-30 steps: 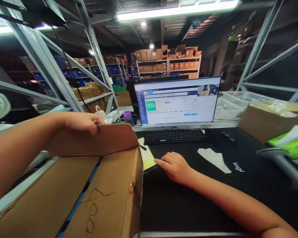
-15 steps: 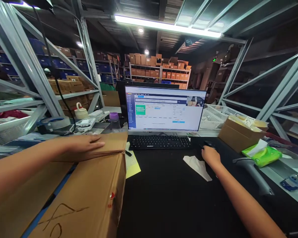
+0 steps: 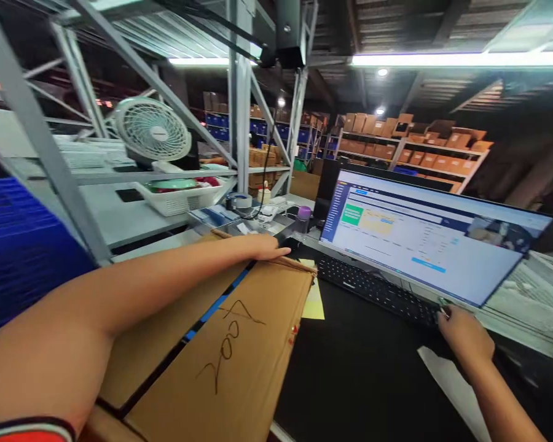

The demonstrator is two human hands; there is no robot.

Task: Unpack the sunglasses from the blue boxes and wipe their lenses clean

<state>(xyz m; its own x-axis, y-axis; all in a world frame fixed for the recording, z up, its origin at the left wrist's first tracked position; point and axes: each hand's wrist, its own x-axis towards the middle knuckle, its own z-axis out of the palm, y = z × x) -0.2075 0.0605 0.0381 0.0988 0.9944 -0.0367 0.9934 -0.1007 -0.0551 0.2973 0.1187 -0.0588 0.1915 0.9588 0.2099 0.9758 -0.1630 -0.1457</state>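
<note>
A large cardboard box lies at the left, with "2007" handwritten on top and a blue-and-black gap between its flaps. My left hand rests at the box's far edge, fingers stretched out and partly hidden. At the right end of the black keyboard, my right hand is closed with its fingertips together. Something small and shiny shows at those fingertips, too small to name. Beneath the right forearm lies a white piece of paper. A yellow sheet sticks out beside the box.
A lit monitor stands behind the keyboard. A purple-lidded container and a tape roll are beyond the box. Farther left are a fan, a white basket and a blue crate. Metal posts frame the desk.
The view has swung left, bringing the fan and blue crate into sight. My right hand has moved from beside the mouse to the keyboard's right end. My left hand stays at the box.
</note>
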